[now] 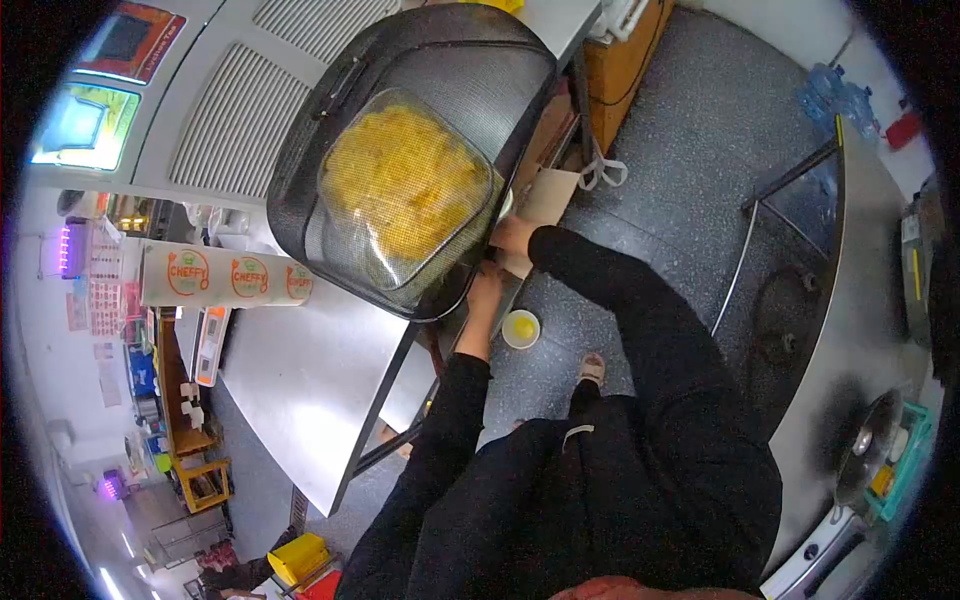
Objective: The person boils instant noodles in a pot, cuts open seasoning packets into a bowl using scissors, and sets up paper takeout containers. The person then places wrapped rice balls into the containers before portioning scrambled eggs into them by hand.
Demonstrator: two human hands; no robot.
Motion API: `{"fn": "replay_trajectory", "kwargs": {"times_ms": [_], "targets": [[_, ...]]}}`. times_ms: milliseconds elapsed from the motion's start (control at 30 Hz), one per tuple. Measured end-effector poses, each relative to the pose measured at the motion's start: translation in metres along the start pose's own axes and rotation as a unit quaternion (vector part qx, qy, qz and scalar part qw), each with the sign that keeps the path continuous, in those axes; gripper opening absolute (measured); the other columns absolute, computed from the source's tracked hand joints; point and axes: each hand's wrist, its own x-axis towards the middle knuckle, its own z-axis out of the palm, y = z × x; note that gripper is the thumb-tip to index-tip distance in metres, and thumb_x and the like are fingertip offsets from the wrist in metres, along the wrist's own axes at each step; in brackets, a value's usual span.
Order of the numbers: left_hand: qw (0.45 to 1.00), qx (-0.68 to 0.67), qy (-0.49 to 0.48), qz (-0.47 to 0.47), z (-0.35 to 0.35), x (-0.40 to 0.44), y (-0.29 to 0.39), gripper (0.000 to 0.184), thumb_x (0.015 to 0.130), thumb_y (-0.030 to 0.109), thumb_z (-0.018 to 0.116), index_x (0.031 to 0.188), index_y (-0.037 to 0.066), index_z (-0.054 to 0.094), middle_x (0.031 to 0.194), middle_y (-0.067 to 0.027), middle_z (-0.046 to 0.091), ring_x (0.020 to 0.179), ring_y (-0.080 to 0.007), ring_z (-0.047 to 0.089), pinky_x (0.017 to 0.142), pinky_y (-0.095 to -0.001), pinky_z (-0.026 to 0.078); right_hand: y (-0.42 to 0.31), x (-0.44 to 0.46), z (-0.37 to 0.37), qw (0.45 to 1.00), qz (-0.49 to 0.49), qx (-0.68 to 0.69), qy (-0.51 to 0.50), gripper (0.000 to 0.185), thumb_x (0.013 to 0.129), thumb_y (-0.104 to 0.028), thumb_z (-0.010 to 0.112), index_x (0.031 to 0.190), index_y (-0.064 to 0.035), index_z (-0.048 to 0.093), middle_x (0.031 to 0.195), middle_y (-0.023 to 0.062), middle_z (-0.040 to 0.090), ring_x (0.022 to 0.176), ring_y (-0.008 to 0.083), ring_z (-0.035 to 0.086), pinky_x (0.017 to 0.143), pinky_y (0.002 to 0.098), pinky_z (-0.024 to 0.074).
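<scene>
Bright, cool overhead light throws a white glare onto the metal table [310,400], while purple lamps [68,250] glow at the left, and a fisheye lens bows the scene inside black corners, the far lower left small and soft.

Surface [310,410]: smooth metal, left of left hand [485,292]. Dark mesh cover [300,190] just beside that hand; container of yellow food [405,180] beneath mesh. CHEFFY-printed cylinder [220,275] farther left.
</scene>
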Motion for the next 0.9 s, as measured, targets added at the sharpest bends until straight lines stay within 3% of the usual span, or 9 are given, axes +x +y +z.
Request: {"fn": "replay_trajectory", "kwargs": {"times_ms": [167, 367, 467, 500, 667, 733, 800, 867, 900], "targets": [[0.96, -0.272, 0.051, -0.034, 0.014, 0.001, -0.012, 0.033, 0.073, 0.02, 0.057, 0.104, 0.007, 0.056, 0.091, -0.0183, 0.059, 0.081, -0.0332, 0.057, 0.072, -0.0419, 0.046, -0.003, 0.015, 0.017, 0.992, 0.045, 0.071, -0.091, 0.028, 0.076, -0.015, 0.048, 0.102, -0.0066, 0.057, 0.097, 0.0134, 0.057, 0.085, 0.0249, 0.055, 0.078, 0.0377, 0.0431], [0.979, -0.129, 0.118, 0.1, 0.071, 0.016, -0.037, 0.03, 0.079, 0.02, 0.05, 0.106, 0.009, 0.055, 0.101, -0.0168, 0.057, 0.088, -0.0343, 0.056, 0.075, -0.0411, 0.045, 0.0, 0.011, 0.034, 0.99, 0.037, 0.112, -0.081, 0.031, 0.074, -0.016, 0.05, 0.103, -0.0072, 0.057, 0.103, 0.0139, 0.056, 0.092, 0.0257, 0.054, 0.081, 0.0389, 0.0423], [0.977, -0.202, 0.06, -0.033, 0.068, 0.015, -0.026, 0.028, 0.081, 0.021, 0.046, 0.107, 0.012, 0.055, 0.106, -0.0174, 0.055, 0.09, -0.0361, 0.055, 0.076, -0.0423, 0.045, 0.003, 0.004, 0.022, 0.987, 0.037, 0.129, -0.086, 0.032, 0.073, -0.016, 0.051, 0.103, -0.0075, 0.058, 0.107, 0.0141, 0.055, 0.095, 0.0261, 0.054, 0.082, 0.0395, 0.0419], [0.97, -0.206, 0.129, -0.015, 0.08, 0.017, -0.029, 0.028, 0.082, 0.021, 0.045, 0.107, 0.012, 0.055, 0.107, -0.0178, 0.054, 0.09, -0.0368, 0.054, 0.076, -0.0433, 0.044, 0.001, 0.0, 0.009, 0.984, 0.051, 0.144, -0.091, 0.032, 0.073, -0.016, 0.051, 0.104, -0.0076, 0.058, 0.108, 0.0142, 0.055, 0.096, 0.0263, 0.053, 0.082, 0.0397, 0.0418], [0.978, -0.191, 0.084, 0.013, 0.05, 0.014, -0.018, 0.029, 0.082, 0.021, 0.045, 0.1, 0.001, 0.054, 0.1, -0.0218, 0.054, 0.088, -0.037, 0.054, 0.074, -0.0444, 0.044, -0.019, -0.005, -0.089, 0.894, 0.312, 0.295, -0.129, 0.025, 0.073, -0.022, 0.053, 0.095, -0.0102, 0.056, 0.098, 0.0121, 0.057, 0.095, 0.0238, 0.053, 0.083, 0.0435, 0.0397], [0.975, -0.189, 0.097, 0.063, 0.063, 0.012, -0.031, 0.029, 0.082, 0.023, 0.044, 0.099, 0.002, 0.055, 0.099, -0.0211, 0.055, 0.088, -0.0346, 0.054, 0.074, -0.0428, 0.044, -0.041, -0.036, -0.1, 0.957, 0.169, 0.027, 0.234, 0.024, 0.069, -0.018, 0.056, 0.093, -0.0125, 0.056, 0.102, 0.0084, 0.057, 0.098, 0.0217, 0.051, 0.087, 0.0461, 0.0369], [0.861, -0.504, 0.068, -0.007, 0.062, 0.011, -0.022, 0.033, 0.084, 0.033, 0.044, 0.1, 0.006, 0.055, 0.097, -0.015, 0.057, 0.09, -0.0249, 0.055, 0.073, -0.0379, 0.044, -0.071, -0.075, -0.119, 0.952, 0.198, 0.009, 0.235, 0.024, 0.069, -0.017, 0.056, 0.093, -0.0128, 0.056, 0.103, 0.0055, 0.057, 0.099, 0.021, 0.051, 0.088, 0.0475, 0.0359], [0.617, -0.739, -0.124, -0.239, -0.022, -0.033, 0.015, 0.033, 0.087, 0.025, 0.041, 0.111, 0.004, 0.048, 0.106, -0.0133, 0.054, 0.097, -0.0218, 0.053, 0.08, -0.0346, 0.042, -0.105, -0.106, -0.142, 0.943, 0.231, -0.019, 0.24, 0.023, 0.07, -0.016, 0.056, 0.093, -0.0131, 0.056, 0.103, 0.0027, 0.057, 0.099, 0.0203, 0.051, 0.09, 0.049, 0.0349], [0.618, -0.738, -0.141, -0.23, -0.051, -0.052, 0.027, 0.033, 0.087, 0.025, 0.041, 0.111, 0.004, 0.048, 0.106, -0.0133, 0.054, 0.097, -0.0218, 0.053, 0.08, -0.0346, 0.042, -0.127, -0.119, -0.152, 0.928, 0.27, -0.014, 0.256, 0.024, 0.07, -0.016, 0.058, 0.093, -0.0134, 0.056, 0.104, 0.0012, 0.057, 0.1, 0.0198, 0.05, 0.091, 0.0502, 0.0334]]}}
